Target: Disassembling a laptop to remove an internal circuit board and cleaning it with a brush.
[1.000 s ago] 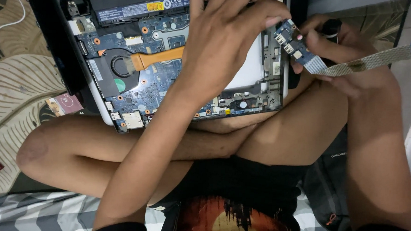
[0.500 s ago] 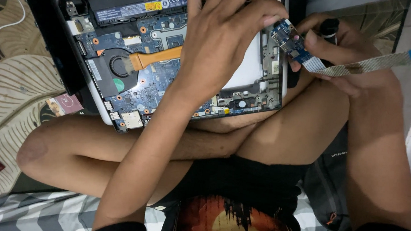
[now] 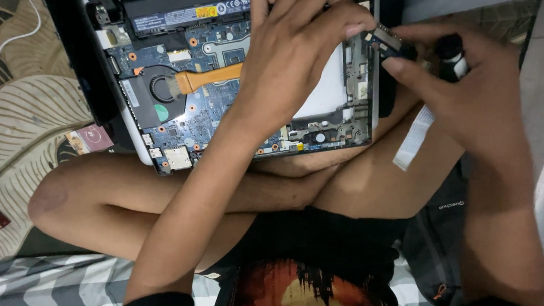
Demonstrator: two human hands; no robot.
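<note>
- Opened laptop (image 3: pixel 226 88) propped on crossed legs, bottom cover off, blue mainboard (image 3: pixel 187 105) and fan (image 3: pixel 160 88) exposed; lap serves as work surface, keeps the chassis close and tilted toward the eyes.
- Left hand (image 3: pixel 296 55) laid palm-down over the middle of the chassis, fingers (image 3: pixel 347 20) curled and pressed together near the right edge – reads as bracing the case steady.
- Right hand (image 3: pixel 467 89) at the laptop's right edge, thumb and index pinching small daughter board (image 3: pixel 386 41), held just beside the chassis edge.
- White flat ribbon cable (image 3: pixel 415 136) hangs loose from that board, over the thigh.
- Black cylindrical tool (image 3: pixel 451 54) tucked in the same right hand; kind not clear.
- Orange copper heat pipe (image 3: pixel 211 78) runs from the fan under the left hand.
- Patterned mat (image 3: pixel 32 115) at left, white cable (image 3: pixel 11 40) on it.
</note>
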